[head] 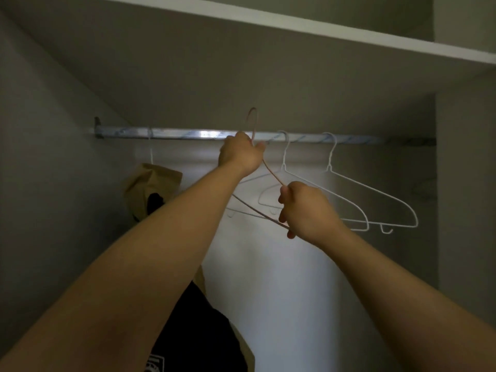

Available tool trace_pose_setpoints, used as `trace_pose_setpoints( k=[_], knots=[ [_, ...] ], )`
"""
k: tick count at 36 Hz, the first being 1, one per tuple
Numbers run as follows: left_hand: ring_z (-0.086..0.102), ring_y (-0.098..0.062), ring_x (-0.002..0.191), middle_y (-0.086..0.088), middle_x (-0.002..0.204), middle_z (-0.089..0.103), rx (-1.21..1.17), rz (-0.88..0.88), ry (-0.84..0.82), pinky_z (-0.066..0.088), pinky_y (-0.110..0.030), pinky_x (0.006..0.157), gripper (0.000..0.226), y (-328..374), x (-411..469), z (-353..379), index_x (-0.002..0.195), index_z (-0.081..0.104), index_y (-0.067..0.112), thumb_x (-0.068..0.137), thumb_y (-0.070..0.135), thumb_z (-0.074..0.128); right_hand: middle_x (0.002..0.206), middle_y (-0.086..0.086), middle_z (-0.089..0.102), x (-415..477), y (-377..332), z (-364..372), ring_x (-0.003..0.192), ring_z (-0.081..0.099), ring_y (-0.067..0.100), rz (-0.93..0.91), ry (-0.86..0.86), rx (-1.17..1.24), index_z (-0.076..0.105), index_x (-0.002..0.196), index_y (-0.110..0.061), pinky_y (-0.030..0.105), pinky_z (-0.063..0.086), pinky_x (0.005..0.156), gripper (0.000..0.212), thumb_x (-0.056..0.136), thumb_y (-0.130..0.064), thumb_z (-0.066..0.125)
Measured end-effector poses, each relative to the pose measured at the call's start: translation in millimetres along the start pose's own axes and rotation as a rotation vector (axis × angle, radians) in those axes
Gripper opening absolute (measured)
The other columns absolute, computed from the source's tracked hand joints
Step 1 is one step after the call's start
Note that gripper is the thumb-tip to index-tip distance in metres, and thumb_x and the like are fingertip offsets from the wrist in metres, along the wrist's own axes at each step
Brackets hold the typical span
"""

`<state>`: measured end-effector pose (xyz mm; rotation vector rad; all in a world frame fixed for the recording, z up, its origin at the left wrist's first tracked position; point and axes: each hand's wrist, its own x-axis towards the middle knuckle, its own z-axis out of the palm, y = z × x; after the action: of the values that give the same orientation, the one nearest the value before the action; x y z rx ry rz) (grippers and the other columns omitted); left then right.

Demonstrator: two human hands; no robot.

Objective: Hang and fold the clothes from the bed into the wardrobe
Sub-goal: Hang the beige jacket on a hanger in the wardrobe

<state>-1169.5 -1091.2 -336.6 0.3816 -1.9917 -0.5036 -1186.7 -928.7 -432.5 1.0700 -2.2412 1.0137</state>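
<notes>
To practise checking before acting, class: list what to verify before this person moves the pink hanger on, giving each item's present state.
1. The left hand grips the pink hanger near its neck: ok.
2. The right hand grips its lower wire: ok.
3. Its hook stands above the rail, free of it: ok.
4. Untangled from the white hangers behind: cannot tell.
5. Clothing on it: not ok, bare.
6. Bare rail between the tan garment and the left hand: ok.
</notes>
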Motion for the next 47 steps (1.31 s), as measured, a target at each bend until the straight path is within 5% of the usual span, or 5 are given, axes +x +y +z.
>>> trace_pose_setpoints(
  k=[8, 25, 32, 37, 47],
  knots=[
    [0.071, -0.021, 0.082, -0.001, 0.085, 0.072, -0.157, 0.170, -0.087, 0.057, -0.042, 0.084, 0.033, 25.4, -54.5, 50.8, 0.095, 0.067, 0.021, 0.103, 0.041, 0.042, 0.074, -0.008, 0.071, -88.3, 84.9, -30.7, 0.053, 0.068, 0.012, 0.067, 0.028, 0.168, 0.056, 0.087, -0.027, 0.039, 0.060, 0.061, 0.028, 0.103, -0.043, 0.039],
    [0.062, -0.005, 0.049, 0.012, 0.061, 0.067, -0.361, 0.431, -1.121, 0.043, -0.009, 0.046, 0.023, 193.1, -155.0, 94.8, 0.077, 0.070, 0.024, 0.088, 0.044, 0.067, 0.064, -0.010, 0.051, -159.8, 105.6, -186.4, 0.058, 0.047, 0.004, 0.753, -0.021, 0.056, 0.048, 0.068, -0.025, 0.020, 0.034, 0.051, 0.034, 0.095, -0.043, 0.059],
    [0.070, -0.019, 0.078, 0.002, 0.082, 0.074, -0.535, 0.419, -1.623, 0.057, -0.035, 0.077, 0.029, 304.3, -179.2, 36.1, 0.088, 0.075, 0.024, 0.069, 0.045, 0.081, 0.060, -0.009, 0.052, -254.1, 10.7, -340.5, 0.054, 0.046, 0.008, 1.224, 0.067, 0.057, 0.054, 0.066, -0.021, 0.029, 0.037, 0.054, 0.035, 0.090, -0.044, 0.066],
    [0.066, 0.005, 0.075, 0.019, 0.074, 0.071, -0.374, 0.756, -1.752, 0.045, -0.007, 0.064, 0.015, 384.6, -219.6, 7.0, 0.079, 0.069, 0.036, 0.077, 0.036, 0.084, 0.057, -0.009, 0.051, -335.3, -66.8, -436.7, 0.052, 0.045, 0.007, 1.515, 0.353, -0.001, 0.059, 0.067, -0.016, 0.027, 0.035, 0.053, 0.035, 0.090, -0.042, 0.065],
    [0.063, -0.009, 0.070, 0.012, 0.070, 0.067, -0.551, 1.129, -1.629, 0.049, -0.026, 0.065, 0.013, 560.2, -366.5, -84.2, 0.084, 0.074, 0.027, 0.092, 0.035, 0.068, 0.073, -0.002, 0.062, -521.4, -183.5, -568.4, 0.070, 0.059, 0.015, 1.642, 0.737, -0.069, 0.066, 0.083, -0.028, 0.032, 0.046, 0.062, 0.020, 0.083, -0.048, 0.068]
  ],
)
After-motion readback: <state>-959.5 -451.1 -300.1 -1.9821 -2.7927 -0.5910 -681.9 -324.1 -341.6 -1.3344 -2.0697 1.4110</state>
